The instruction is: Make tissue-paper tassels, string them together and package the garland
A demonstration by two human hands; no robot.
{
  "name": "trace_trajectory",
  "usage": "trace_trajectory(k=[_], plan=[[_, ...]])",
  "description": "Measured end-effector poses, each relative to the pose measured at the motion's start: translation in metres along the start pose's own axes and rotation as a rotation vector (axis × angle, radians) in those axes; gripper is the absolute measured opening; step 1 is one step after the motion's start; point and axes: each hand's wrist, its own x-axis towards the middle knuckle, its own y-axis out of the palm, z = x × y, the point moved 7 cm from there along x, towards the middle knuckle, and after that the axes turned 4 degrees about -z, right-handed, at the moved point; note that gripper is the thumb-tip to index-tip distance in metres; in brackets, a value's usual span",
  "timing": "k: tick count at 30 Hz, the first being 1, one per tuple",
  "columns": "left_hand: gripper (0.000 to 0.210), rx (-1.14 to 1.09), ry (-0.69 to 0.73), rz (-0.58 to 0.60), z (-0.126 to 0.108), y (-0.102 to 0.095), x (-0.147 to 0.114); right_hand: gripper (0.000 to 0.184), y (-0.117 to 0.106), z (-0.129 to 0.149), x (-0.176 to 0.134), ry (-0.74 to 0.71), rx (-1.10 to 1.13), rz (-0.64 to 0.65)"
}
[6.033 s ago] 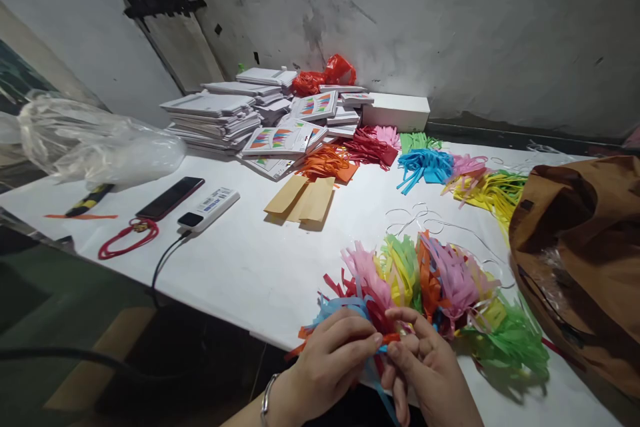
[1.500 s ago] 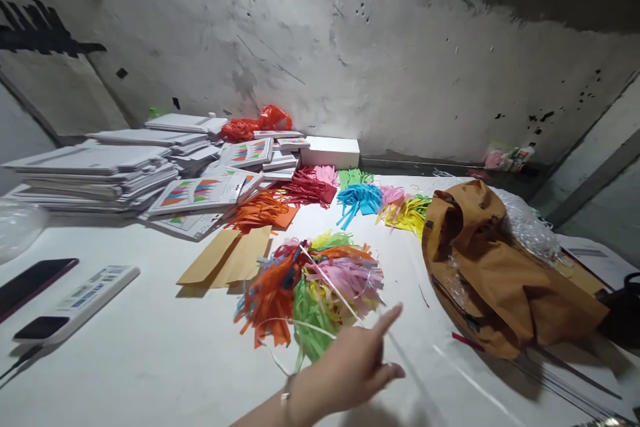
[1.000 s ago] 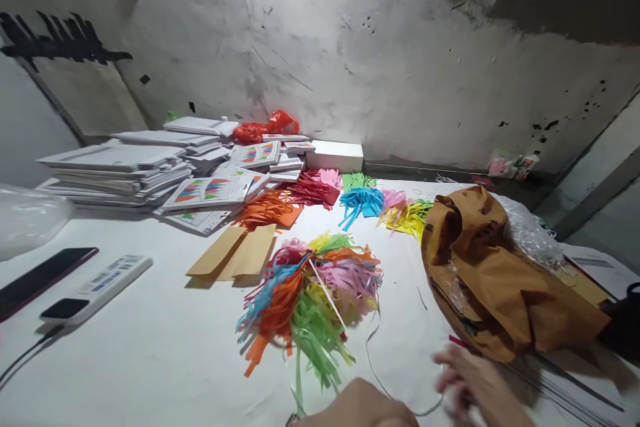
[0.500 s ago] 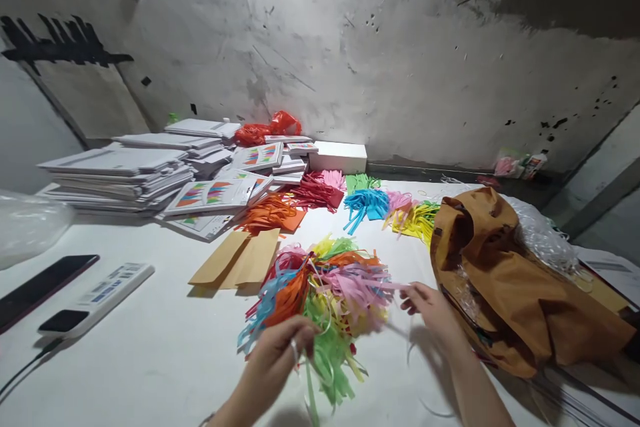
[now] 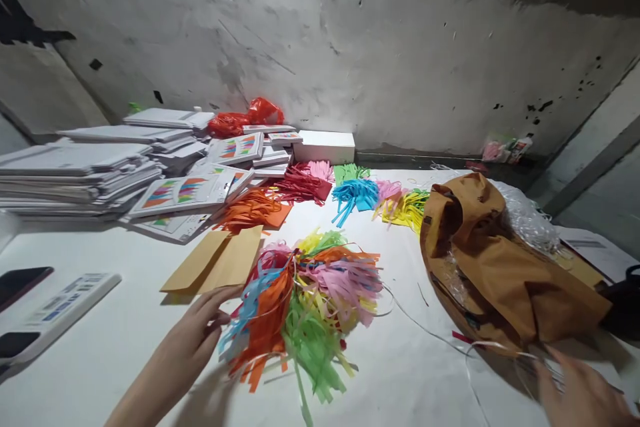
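A bunch of colourful paper tassels (image 5: 313,307), pink, orange, blue, green and yellow, lies on the white tabletop. At its left edge my left hand (image 5: 200,327) has its fingers closed on the blue paper strips. My right hand (image 5: 580,383) is at the lower right, beside the front edge of a brown cloth bag (image 5: 530,280). It is blurred and partly cut off, so its grip is unclear. White string (image 5: 430,330) runs from the tassels towards that hand. Two tan paper envelopes (image 5: 215,260) lie behind my left hand.
Small fringed bundles in orange (image 5: 255,209), dark red (image 5: 303,183), blue (image 5: 356,197) and yellow (image 5: 405,210) line the back. Stacked white packets (image 5: 75,173) fill the left, near a phone (image 5: 23,283) and a white device (image 5: 70,307). A white box (image 5: 325,147) stands by the wall.
My right hand has let go of the pink strip and moved right to beside the brown bag. My left hand has shifted left to the blue strips. The view has turned slightly right.
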Motion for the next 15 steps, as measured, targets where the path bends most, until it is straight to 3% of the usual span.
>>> trace_trajectory(k=[2,4,7,9,11,13,15], plan=[[0.044,0.077,0.017,0.065,0.004,-0.005,-0.001,0.032,0.032,0.063,-0.004,-0.113,0.093,0.113],[0.045,0.201,-0.035,-0.002,0.01,-0.02,0.001,0.029,0.074,0.129,-0.012,-0.191,0.265,0.346],[0.046,0.262,-0.187,-0.015,0.016,-0.036,0.002,0.019,0.129,0.198,-0.017,-0.229,0.345,0.497],[0.052,0.15,-0.296,0.065,0.015,-0.038,0.0,0.007,0.157,0.22,-0.013,-0.196,0.373,0.524],[0.062,-0.023,-0.356,0.136,0.009,-0.039,-0.004,0.018,0.174,0.227,-0.006,-0.145,0.422,0.55],[0.073,-0.157,-0.368,0.166,0.003,-0.042,-0.009,0.033,0.17,0.222,-0.001,-0.091,0.499,0.587],[0.078,-0.204,-0.371,0.18,0.004,-0.044,-0.015,0.043,0.143,0.201,0.0,-0.031,0.587,0.605]])
